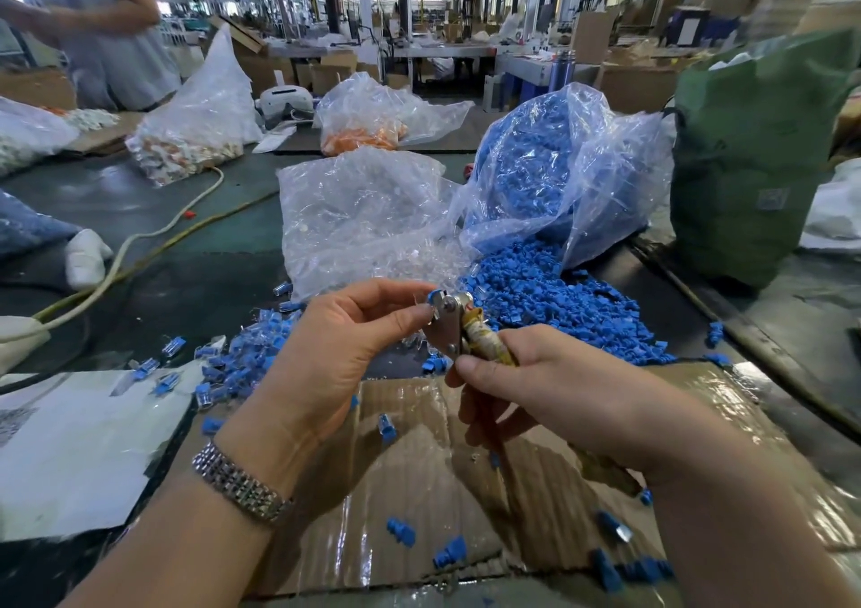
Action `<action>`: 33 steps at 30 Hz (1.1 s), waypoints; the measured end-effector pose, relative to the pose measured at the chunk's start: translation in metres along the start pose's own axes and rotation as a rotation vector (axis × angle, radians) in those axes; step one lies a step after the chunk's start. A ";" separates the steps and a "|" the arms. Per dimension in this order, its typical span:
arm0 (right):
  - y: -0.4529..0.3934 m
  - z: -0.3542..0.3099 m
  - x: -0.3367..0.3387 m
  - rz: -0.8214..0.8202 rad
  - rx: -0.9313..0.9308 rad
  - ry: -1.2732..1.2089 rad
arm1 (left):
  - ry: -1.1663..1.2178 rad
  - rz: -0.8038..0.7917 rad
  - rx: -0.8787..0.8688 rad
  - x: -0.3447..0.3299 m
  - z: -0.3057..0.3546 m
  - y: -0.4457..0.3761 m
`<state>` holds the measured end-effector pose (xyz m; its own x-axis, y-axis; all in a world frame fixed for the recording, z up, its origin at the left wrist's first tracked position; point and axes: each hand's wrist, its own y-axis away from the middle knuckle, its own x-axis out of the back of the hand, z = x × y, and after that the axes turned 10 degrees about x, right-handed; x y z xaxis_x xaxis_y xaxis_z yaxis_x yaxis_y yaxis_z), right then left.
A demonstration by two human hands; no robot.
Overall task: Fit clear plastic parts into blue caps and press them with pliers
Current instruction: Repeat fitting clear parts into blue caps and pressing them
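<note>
Head view, hands [345, 342] raised, pliers [459, 328] gripped

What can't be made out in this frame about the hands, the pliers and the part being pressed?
- Blue cap, head view: mostly covered by the pliers head and left hand fingertips; whether a clear part sits inside is unclear.
- Pliers handles: wrapped by the right hand, lower ends blurred.
- Clear parts bag: single pieces too small and glary to separate.
</note>
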<state>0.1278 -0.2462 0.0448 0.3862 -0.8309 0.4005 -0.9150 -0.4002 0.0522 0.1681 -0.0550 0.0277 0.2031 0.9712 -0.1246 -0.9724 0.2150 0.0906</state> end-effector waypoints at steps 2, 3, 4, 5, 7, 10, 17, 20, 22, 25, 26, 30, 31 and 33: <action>-0.002 0.001 -0.003 0.029 0.005 0.012 | -0.012 0.010 -0.015 -0.001 0.000 0.000; -0.003 0.000 -0.005 0.046 0.006 0.015 | -0.018 0.014 -0.020 -0.001 -0.001 -0.001; -0.004 0.000 -0.006 0.060 0.007 0.028 | -0.024 0.017 -0.026 0.000 -0.001 -0.001; -0.005 0.001 -0.007 0.067 0.006 0.052 | -0.034 0.019 -0.035 0.001 -0.002 -0.001; -0.007 0.001 -0.010 0.068 0.004 0.095 | -0.052 0.012 -0.050 0.003 -0.003 -0.002; -0.008 0.003 -0.008 0.070 -0.001 0.042 | -0.053 -0.004 -0.073 0.004 -0.003 -0.002; -0.001 0.016 0.025 0.338 -0.081 0.268 | -0.672 0.454 -0.148 0.036 -0.004 -0.013; -0.003 0.022 0.030 0.405 -0.265 0.662 | -1.277 0.719 -0.079 0.047 -0.001 -0.012; -0.005 0.028 0.031 0.368 -0.376 0.832 | -1.417 0.729 -0.047 0.044 -0.001 -0.011; -0.009 0.033 0.029 0.326 -0.458 0.899 | -1.221 0.449 -0.210 0.023 -0.008 -0.010; -0.010 0.033 0.027 0.317 -0.475 0.904 | -1.163 0.325 -0.246 0.013 -0.012 -0.008; -0.013 0.032 0.024 0.297 -0.497 0.919 | -1.244 0.087 -0.257 -0.012 -0.029 -0.014; -0.013 0.033 0.023 0.295 -0.495 0.920 | -1.270 0.087 -0.260 -0.014 -0.031 -0.017; -0.012 0.032 0.022 0.288 -0.491 0.931 | -1.268 0.092 -0.261 -0.015 -0.034 -0.020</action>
<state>0.1508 -0.2720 0.0234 0.0993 -0.1679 0.9808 -0.9837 0.1320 0.1222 0.1804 -0.0773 -0.0055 -0.0378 0.4317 0.9012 -0.9529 0.2561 -0.1626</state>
